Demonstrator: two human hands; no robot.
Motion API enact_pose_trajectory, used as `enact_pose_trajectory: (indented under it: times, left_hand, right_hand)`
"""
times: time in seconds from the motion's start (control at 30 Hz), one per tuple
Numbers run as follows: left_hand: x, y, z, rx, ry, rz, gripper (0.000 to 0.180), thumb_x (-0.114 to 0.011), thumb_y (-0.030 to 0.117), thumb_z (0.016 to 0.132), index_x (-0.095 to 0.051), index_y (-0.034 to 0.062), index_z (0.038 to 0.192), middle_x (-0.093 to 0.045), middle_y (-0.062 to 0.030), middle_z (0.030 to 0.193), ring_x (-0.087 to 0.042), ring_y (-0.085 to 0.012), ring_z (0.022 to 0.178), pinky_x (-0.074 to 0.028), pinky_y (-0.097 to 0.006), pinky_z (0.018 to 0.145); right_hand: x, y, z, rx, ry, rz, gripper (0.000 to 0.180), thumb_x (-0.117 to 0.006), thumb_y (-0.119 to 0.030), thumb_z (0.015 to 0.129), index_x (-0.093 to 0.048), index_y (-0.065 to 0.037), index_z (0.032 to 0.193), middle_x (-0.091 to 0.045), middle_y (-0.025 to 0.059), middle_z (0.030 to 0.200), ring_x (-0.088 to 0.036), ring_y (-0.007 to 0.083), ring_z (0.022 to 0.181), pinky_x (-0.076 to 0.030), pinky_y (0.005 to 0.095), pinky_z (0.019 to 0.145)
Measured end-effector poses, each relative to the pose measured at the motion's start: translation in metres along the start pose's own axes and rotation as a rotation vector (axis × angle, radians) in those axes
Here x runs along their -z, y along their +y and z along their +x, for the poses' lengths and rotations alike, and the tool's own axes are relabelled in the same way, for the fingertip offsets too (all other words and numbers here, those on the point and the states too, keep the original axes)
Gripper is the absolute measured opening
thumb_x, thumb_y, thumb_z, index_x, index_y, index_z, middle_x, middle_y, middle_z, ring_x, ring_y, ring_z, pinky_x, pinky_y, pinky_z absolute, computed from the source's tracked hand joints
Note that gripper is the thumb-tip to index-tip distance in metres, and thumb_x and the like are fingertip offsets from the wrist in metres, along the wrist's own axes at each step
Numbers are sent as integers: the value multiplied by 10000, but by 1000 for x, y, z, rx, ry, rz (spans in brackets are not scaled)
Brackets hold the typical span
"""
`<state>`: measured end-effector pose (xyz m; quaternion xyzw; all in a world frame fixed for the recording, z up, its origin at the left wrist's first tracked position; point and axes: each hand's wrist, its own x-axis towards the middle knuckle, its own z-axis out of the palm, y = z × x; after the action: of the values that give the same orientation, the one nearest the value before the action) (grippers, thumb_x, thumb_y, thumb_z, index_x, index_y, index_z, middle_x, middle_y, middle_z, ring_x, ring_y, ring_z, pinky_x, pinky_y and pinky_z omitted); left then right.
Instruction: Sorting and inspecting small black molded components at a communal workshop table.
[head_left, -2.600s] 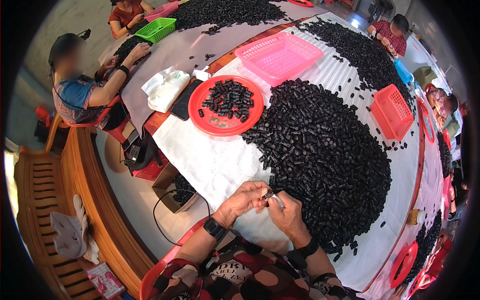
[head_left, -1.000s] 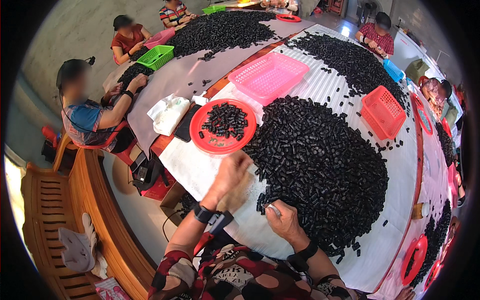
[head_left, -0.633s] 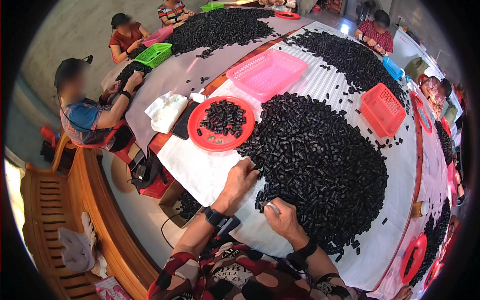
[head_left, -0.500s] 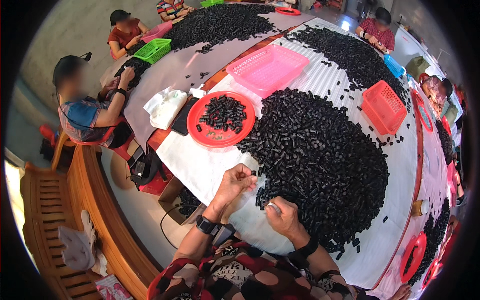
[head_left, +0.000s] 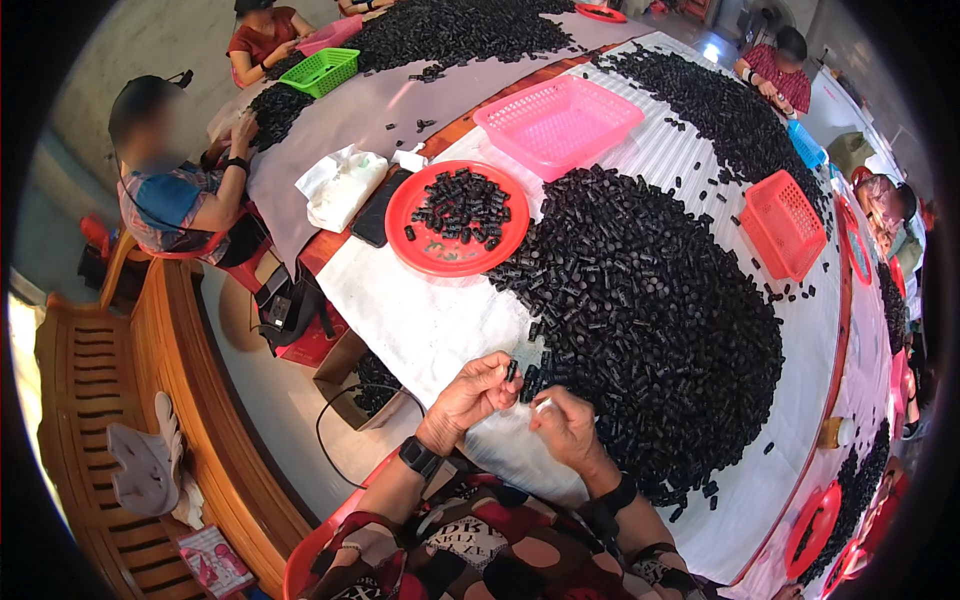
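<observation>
My left hand (head_left: 472, 392) pinches one small black cylinder (head_left: 511, 371) between thumb and fingers at the near edge of a big heap of black cylinders (head_left: 650, 310) on the white-covered table (head_left: 420, 320). Close beside it, my right hand (head_left: 566, 425) grips a small pale tool (head_left: 543, 405) whose tip points toward the piece. A red round tray (head_left: 425, 255) holding several black cylinders lies beyond my left hand.
A pink basket (head_left: 560, 125) and a red basket (head_left: 782, 225) stand on the table past the heap. A white cloth (head_left: 340, 185) and a dark phone (head_left: 378, 210) lie by the tray. Other people sit at the left and far tables. A wooden bench (head_left: 120, 420) runs along the left.
My left hand reached out toward the red tray and the heap's edge, then drew back with a black cylinder to meet my right hand.
</observation>
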<state>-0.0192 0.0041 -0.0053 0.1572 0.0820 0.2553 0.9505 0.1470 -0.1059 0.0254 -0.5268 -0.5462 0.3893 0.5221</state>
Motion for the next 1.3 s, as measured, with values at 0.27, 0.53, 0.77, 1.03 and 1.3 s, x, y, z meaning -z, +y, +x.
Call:
enact_pose_trajectory:
  times: [0.27,0.53,0.77,1.03,1.3]
  left_hand:
    - [-5,-8,1,7,125,57,260,-611,178,892,-589,0,1080,-622,-88,919,-531,-151,742,-434,-267,636]
    - [-6,-6,3,122,58,137,257,-594,165,904,-596,-37,1061,-631,-100,920,-544,-150,746,-443,-279,644]
    - [-11,-6,5,123,32,188,262,-581,156,910,-587,-64,1053,-621,-97,865,-548,-147,717,-435,-271,626]
    - [-14,-5,4,134,36,249,200,-587,129,904,-579,-45,1002,-635,-118,817,-572,-167,623,-479,-255,577]
    - [-14,-5,4,140,52,244,175,-586,140,907,-578,-29,955,-639,-118,800,-588,-169,617,-492,-245,568]
  right_hand:
    - [7,-13,-3,-245,39,177,230,-486,-179,886,-538,18,779,-522,48,568,-512,112,505,-423,261,487]
    - [4,-8,3,3,173,-239,168,-605,-152,853,-577,0,787,-589,143,675,-603,258,584,-461,334,528]
    - [3,-5,4,4,166,-248,155,-613,-149,852,-582,-5,806,-603,154,695,-618,295,609,-469,347,535]
    - [2,-9,7,-9,151,-288,189,-606,-173,862,-567,-4,787,-601,159,688,-620,317,612,-468,361,526]
    - [1,-11,7,-10,144,-300,215,-609,-188,865,-556,-5,765,-593,162,676,-610,323,593,-459,368,509]
